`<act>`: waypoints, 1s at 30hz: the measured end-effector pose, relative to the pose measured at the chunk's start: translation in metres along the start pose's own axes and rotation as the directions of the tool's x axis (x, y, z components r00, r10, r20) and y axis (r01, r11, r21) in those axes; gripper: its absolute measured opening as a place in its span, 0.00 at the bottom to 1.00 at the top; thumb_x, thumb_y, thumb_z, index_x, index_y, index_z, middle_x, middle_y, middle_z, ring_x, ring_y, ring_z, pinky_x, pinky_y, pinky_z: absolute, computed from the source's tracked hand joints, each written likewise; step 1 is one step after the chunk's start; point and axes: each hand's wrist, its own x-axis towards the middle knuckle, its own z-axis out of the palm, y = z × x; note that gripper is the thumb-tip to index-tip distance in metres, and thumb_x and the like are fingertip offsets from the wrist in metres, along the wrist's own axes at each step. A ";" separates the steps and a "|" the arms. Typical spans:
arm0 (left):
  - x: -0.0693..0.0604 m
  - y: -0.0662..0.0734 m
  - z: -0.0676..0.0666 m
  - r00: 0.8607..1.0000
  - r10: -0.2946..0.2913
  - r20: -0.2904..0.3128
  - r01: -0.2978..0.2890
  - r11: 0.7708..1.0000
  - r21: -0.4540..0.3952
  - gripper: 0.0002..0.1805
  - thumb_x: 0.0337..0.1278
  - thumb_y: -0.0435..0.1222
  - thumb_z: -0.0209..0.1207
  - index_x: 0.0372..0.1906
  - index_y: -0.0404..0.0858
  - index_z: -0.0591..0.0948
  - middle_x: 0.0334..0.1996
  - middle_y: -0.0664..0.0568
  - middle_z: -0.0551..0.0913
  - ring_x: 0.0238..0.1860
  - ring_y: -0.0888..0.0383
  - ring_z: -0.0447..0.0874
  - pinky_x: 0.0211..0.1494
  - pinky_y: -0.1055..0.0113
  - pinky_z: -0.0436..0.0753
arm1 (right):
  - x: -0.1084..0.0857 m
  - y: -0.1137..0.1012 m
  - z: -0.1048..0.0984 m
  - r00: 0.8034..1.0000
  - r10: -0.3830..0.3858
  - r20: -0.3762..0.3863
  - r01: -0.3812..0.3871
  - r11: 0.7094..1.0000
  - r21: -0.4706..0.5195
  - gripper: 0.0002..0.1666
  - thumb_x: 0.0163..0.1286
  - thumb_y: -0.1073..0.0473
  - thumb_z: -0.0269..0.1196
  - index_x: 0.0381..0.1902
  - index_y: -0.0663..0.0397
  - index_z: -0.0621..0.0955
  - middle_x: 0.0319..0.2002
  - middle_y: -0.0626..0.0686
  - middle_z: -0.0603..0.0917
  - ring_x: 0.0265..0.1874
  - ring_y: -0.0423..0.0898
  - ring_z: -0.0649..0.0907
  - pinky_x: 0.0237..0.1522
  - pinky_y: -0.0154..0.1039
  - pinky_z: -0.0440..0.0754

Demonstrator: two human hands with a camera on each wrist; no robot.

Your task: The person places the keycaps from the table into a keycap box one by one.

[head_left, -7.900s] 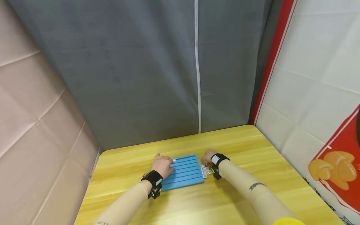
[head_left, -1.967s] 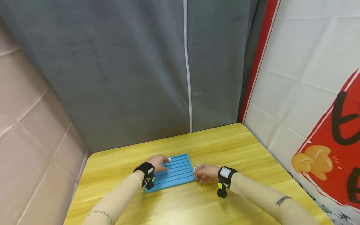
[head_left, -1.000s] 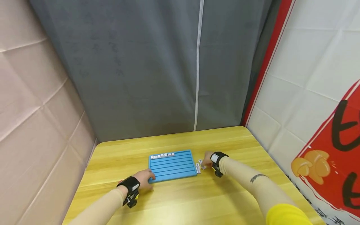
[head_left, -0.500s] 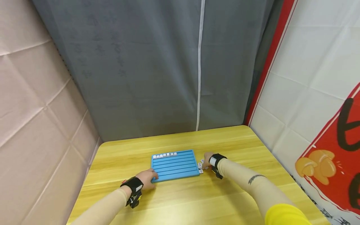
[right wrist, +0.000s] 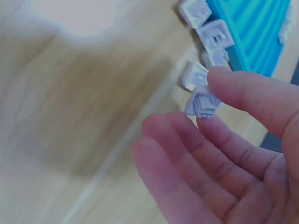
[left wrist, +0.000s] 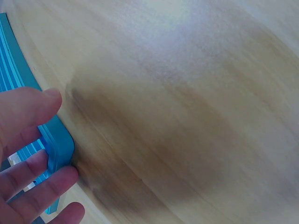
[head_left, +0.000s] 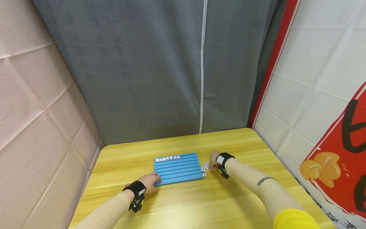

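Observation:
In the head view, a blue ridged tray (head_left: 179, 171) lies on the table, with a row of several white keycaps (head_left: 167, 158) along its far groove. My left hand (head_left: 148, 182) is at the tray's near-left corner. Its fingers touch that corner and look relaxed in the left wrist view, the thumb beside the near edge. Right of the tray, my right hand (head_left: 213, 159) pinches a white keycap (right wrist: 204, 103) between thumb and index finger, its hollow underside partly showing. The other fingers are loosely bent. Several loose keycaps (head_left: 204, 169) lie between this hand and the tray.
The yellow wood-grain table (head_left: 183, 203) reaches back to a grey curtain (head_left: 148, 79). A pale fabric wall (head_left: 37, 127) stands at the left and a white one (head_left: 303, 79) with red print at the right.
My left hand has moved from the tray's far-left part to its near-left corner, uncovering the keycap row. My right hand has gone to the loose keycaps, then shifted slightly right in the last half second.

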 end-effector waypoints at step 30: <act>-0.002 -0.009 0.008 0.999 0.023 -0.038 -0.022 0.999 0.032 0.16 0.44 0.38 0.72 0.41 0.42 0.82 0.36 0.55 0.73 0.31 0.59 0.74 0.35 0.61 0.78 | -0.017 -0.032 -0.035 0.980 -0.170 0.103 0.100 0.870 0.483 0.17 0.66 0.73 0.56 0.52 0.76 0.77 0.42 0.68 0.83 0.40 0.59 0.85 0.44 0.49 0.82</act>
